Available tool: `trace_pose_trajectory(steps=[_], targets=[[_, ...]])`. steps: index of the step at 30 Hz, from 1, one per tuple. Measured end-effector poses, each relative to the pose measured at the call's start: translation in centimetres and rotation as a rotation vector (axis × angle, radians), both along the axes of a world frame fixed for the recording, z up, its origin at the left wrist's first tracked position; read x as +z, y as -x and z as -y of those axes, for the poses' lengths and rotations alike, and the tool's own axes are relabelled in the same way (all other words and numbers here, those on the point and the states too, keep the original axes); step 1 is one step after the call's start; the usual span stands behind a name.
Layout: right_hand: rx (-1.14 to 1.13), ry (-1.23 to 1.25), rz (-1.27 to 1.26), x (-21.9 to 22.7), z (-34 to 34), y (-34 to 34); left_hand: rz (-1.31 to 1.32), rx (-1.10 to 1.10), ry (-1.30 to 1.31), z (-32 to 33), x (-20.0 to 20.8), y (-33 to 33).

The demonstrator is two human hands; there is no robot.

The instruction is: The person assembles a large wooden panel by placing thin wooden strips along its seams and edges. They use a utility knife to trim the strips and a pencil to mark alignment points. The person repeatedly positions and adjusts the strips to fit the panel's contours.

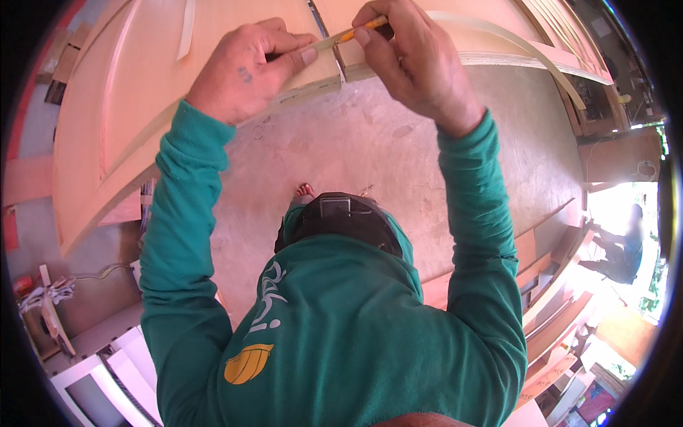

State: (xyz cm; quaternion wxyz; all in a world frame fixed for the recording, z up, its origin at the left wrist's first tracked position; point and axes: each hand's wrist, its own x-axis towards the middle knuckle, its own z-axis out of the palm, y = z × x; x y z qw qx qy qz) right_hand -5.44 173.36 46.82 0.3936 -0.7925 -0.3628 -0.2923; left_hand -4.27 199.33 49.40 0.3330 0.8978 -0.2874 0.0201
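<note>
My left hand [242, 75] pinches a thin, pale wooden strip [325, 44] between thumb and fingers along the front edge of a light wood panel [153, 64]. In my right hand [420, 67], a yellow-orange pencil [361, 30] is gripped between thumb and fingers. Its tip points left and is at the strip, close to a dark gap between two panels. The strip seems to run on past both hands, bending down at the far left and hanging over the edge at the right. Whether it is one unbroken piece is hidden by my hands.
A loose narrow strip [186, 28] lies on the left panel. Below the bench edge is the concrete floor [398, 142]. Long boards [555, 320] lean at the lower right, near another person [622, 245]. White framed pieces [107, 391] stand at the lower left.
</note>
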Motion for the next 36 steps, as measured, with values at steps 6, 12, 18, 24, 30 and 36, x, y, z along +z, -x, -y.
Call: trace_pose_trajectory(steps=[6, 12, 18, 24, 30, 36], targets=[[0.125, 0.098, -0.017, 1.6, 0.8, -1.2, -0.029, -0.038, -0.029, -0.4, -0.8, -1.1], [0.184, 0.089, 0.092, 1.0, 0.8, -2.4, -0.107, -0.033, -0.047, 0.1, -0.3, -1.4], [0.173, 0.117, 0.144, 1.2, 0.9, -1.9, -0.082, -0.006, -0.082, 0.1, -0.5, -1.4], [0.146, 0.111, 0.223, 0.7, 0.9, -1.6, -0.179, -0.03, -0.013, 0.0, -0.5, -1.8], [0.072, 0.089, 0.196, 0.0, 0.6, -1.4, -0.12, -0.013, -0.057, 0.4, 0.0, -1.5], [0.059, 0.1, 0.119, 0.0, 0.4, -1.2, -0.151, 0.008, -0.053, 0.6, 0.6, -0.9]])
